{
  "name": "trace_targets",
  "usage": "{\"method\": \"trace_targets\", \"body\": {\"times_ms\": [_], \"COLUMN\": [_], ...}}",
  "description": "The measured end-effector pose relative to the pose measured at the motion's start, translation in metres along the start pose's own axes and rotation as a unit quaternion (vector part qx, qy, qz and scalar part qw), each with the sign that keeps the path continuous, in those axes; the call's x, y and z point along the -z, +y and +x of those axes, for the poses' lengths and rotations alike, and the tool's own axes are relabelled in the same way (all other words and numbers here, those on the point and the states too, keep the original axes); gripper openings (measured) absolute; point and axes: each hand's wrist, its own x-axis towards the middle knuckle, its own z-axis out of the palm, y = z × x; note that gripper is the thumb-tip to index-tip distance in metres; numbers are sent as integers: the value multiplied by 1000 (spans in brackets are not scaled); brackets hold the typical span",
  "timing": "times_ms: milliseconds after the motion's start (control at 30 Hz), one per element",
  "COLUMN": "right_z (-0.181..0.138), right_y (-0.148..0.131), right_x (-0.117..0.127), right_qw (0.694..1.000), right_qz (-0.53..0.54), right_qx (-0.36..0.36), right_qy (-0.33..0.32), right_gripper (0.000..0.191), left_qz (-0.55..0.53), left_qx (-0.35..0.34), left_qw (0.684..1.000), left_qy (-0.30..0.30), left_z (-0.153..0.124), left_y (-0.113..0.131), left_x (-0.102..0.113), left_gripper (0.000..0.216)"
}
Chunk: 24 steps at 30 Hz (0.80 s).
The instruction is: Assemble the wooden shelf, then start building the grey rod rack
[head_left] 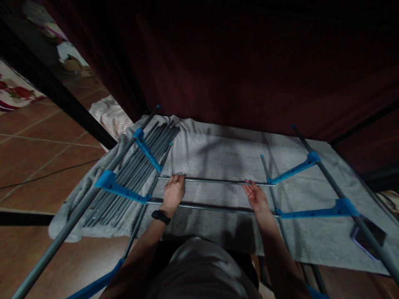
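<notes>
A thin grey metal rod (215,181) spans the gap between the two sides of a frame of grey tubes and blue plastic brackets. My left hand (173,192), with a dark band at its wrist, is closed over this rod near its left end. Close to the rod's right end, my right hand (255,196) holds it with the palm turned up and the fingers against it. A second crossbar (215,208) runs parallel on the near side, passing by my wrists. Blue brackets (148,151) on the left and a blue bracket (294,168) on the right join the tubes.
Several loose grey tubes (137,174) lie in a bundle on the grey cloth (215,153) at the left. A phone (369,236) lies at the right, partly behind a long tube. A dark red curtain (237,74) hangs behind. Tiled floor (56,141) shows at the left.
</notes>
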Motion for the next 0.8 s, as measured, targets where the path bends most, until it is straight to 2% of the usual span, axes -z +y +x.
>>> {"method": "trace_targets", "body": {"times_ms": [233, 400, 567, 800], "right_z": [-1, 0, 1, 1], "right_y": [0, 0, 1, 1], "right_x": [1, 0, 2, 1], "right_qw": [1000, 1000, 1000, 1000], "right_qz": [4, 7, 5, 6], "right_qx": [1, -12, -3, -8], "right_qy": [-8, 12, 2, 9], "right_gripper": [7, 9, 8, 10], "left_qz": [51, 51, 50, 6], "left_qx": [14, 8, 16, 39], "left_qw": [998, 999, 998, 998], "left_qy": [-21, 0, 22, 58], "left_z": [0, -1, -1, -2], "left_y": [3, 0, -3, -8], "left_x": [5, 2, 0, 2], "left_gripper": [37, 37, 34, 32]}}
